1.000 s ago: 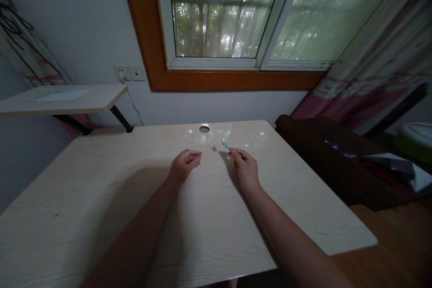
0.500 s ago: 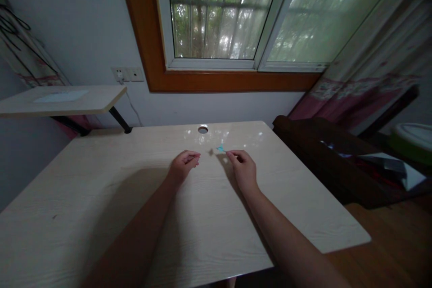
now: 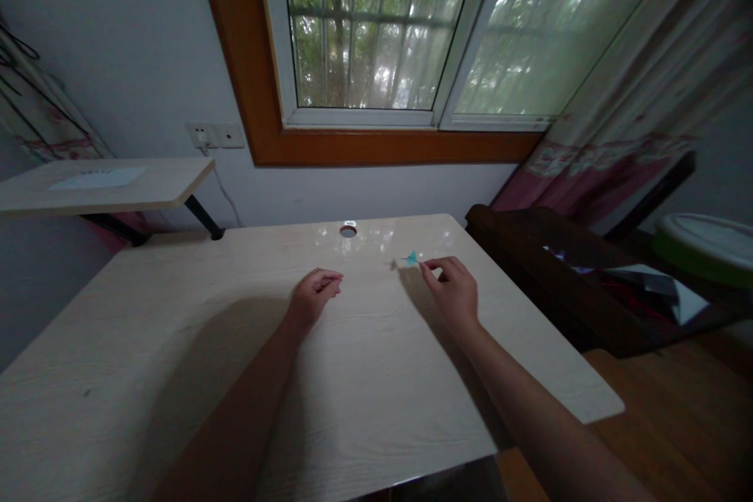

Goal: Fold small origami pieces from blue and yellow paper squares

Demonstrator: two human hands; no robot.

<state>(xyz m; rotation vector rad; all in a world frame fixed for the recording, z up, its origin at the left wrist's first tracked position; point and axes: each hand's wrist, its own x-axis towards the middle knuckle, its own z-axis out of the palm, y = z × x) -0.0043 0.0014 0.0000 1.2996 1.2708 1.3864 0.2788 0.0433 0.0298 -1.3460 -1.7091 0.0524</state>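
- We hold the blue piece in the right hand, pinched between thumb and fingertips, over the far right part of the surface.
- Blue piece: small, light blue, a thin end pointing left towards the left hand's side; finer shape too small for us to read. We note a small shadow just left of it.
- Left hand: fingers curled, thumb near the fingertips; we cannot tell whether anything sits between them. It is well apart from the blue piece.
- We see a round hole near the far edge, beyond both hands and between them.
- Left rear: raised shelf on black legs, a pale sheet lying on it.
- Beyond the surface: window in a brown frame, sockets to its left.
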